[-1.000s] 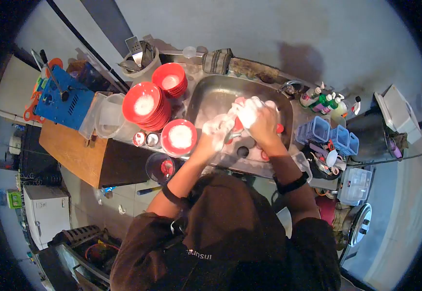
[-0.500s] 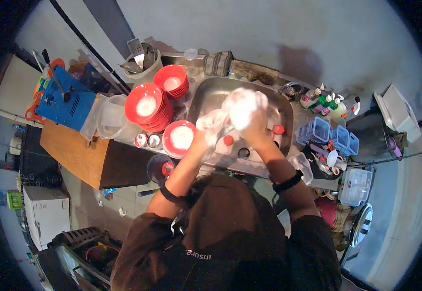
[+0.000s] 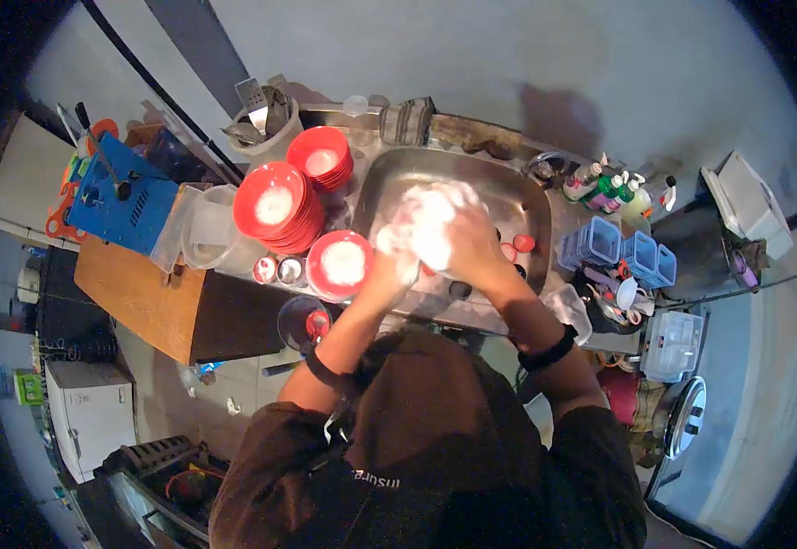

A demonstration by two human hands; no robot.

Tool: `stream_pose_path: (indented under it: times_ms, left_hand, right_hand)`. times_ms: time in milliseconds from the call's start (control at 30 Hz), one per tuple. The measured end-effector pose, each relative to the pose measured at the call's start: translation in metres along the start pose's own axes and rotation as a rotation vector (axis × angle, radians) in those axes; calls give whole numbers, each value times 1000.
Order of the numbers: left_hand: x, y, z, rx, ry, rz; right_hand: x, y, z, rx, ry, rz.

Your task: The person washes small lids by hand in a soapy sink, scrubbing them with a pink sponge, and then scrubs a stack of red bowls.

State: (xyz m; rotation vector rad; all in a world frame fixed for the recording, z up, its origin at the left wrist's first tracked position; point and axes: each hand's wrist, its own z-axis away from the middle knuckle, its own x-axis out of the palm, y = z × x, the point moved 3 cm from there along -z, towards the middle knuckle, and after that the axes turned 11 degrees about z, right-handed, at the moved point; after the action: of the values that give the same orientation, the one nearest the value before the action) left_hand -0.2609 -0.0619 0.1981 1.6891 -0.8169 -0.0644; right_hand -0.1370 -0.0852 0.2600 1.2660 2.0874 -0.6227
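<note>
Over the steel sink (image 3: 378, 178), my left hand (image 3: 402, 260) and my right hand (image 3: 470, 236) are close together, covered in what looks like white foam and washed out by glare. Both seem curled round a bright white mass (image 3: 430, 224) between them. What that is cannot be made out. Below them in the basin lie small red round pieces (image 3: 524, 243) and a dark round one (image 3: 460, 289). Beside my left hand, on the sink's left ledge, sits a red bowl (image 3: 341, 265) with a whitish inside.
Two stacks of red bowls, one large (image 3: 275, 206) and one smaller (image 3: 320, 157), stand left of the basin. A utensil tub (image 3: 275, 137) is behind them. Pump bottles (image 3: 607, 190), blue baskets (image 3: 602, 240) and a clear container (image 3: 569, 311) line the right side. A faucet (image 3: 545, 169) sits at the back right.
My right hand has come down and left, closer to my left hand, and the white mass has moved with it. The bowls have stayed where they were.
</note>
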Motion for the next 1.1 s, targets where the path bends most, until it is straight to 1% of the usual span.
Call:
stream_pose_path:
  times_ms: [67, 100, 133, 167, 200, 267, 300, 333, 400, 433, 467, 533, 567, 600, 667, 700, 733, 800, 833, 867, 933, 967, 1000, 1067, 1100]
  left_hand:
    - [-9, -12, -1, -79, -53, -72]
    - [-8, -12, -1, -76, -51, -72]
    - [-7, -13, -1, -97, -7, 62]
    - [-2, -7, -2, -121, 35, 195]
    - [6, 3, -3, -121, 35, 194]
    - [18, 15, -3, -234, 210, 649]
    - [8, 4, -5, -205, 212, 699]
    - [0, -8, -3, -205, 214, 699]
    - [-6, -14, -3, -281, 358, 729]
    - [-15, -23, -8, -166, 476, 606]
    - [-17, -21, -8, -167, 473, 605]
    - [-19, -21, -5, -345, 444, 839]
    - [-19, -21, -4, -345, 447, 838]
    - [-16, -23, -3, -365, 401, 856]
    - [-8, -26, -1, -405, 302, 891]
    - [-7, -29, -1, -440, 336, 956]
    - [-6, -29, -2, -441, 336, 958]
    - [-5, -24, -3, -429, 295, 1097]
    - [-17, -33, -7, -361, 176, 1169]
    - [-18, -26, -4, -357, 180, 1170]
    - [-25, -2, 0, -42, 182, 601]
    - [-33, -17, -4, -489, 174, 1229]
    - [-28, -15, 1, -494, 179, 1231]
    - [-22, -8, 7, -431, 394, 1029]
    - [-22, -4, 3, -485, 372, 989]
  right_hand:
    - [3, 2, -4, -4, 21, 31]
    - [9, 15, -5, 385, -13, -179]
    - [18, 25, 0, 774, -47, -390]
    - [25, 29, 12, 693, -95, -419]
    - [36, 28, 22, 693, -94, -419]
    - [54, 14, 40, 526, 30, -310]
    - [52, 2, 41, 442, 91, -256]
    - [48, -8, 44, 443, 89, -257]
    - [33, -36, 37, 390, -210, -142]
    - [43, -36, 49, 390, -115, -349]
    - [44, -34, 49, 391, -112, -348]
    - [41, -32, 51, 231, -151, 129]
    - [36, -27, 48, 258, -133, 106]
    - [36, -26, 46, 259, -136, 102]
    - [40, -20, 46, 388, -272, 184]
    - [40, -23, 44, 369, -239, 177]
    - [46, -25, 47, 369, -241, 178]
    - [52, -36, 54, 393, -33, -79]
    - [54, -42, 59, 358, -16, -108]
    - [51, -39, 60, 355, -19, -111]
    - [41, -37, 61, 26, -91, -36]
    - [32, -37, 51, 13, -205, 77]
    - [30, -36, 49, 17, -210, 75]
    - [32, -27, 44, 150, -357, 216]
    - [33, -26, 44, 142, -371, 201]
